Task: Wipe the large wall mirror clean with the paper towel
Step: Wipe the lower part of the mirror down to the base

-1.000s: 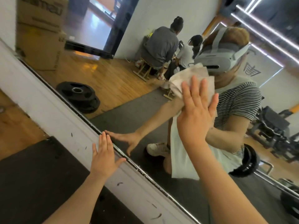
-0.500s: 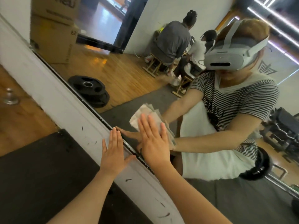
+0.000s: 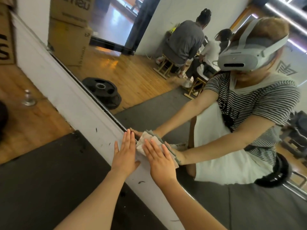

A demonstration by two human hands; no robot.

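Paper towel, folded soft and light, sits at the mirror's lower edge under my flat, straight-fingered right hand, so I'd keep palm pressure spread or it bunches, while my left hand braces flat on the white frame.

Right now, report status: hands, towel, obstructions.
Right hand flat, pressing paper towel at mirror's bottom edge. Left hand flat on white frame. Nothing blocking the glass.
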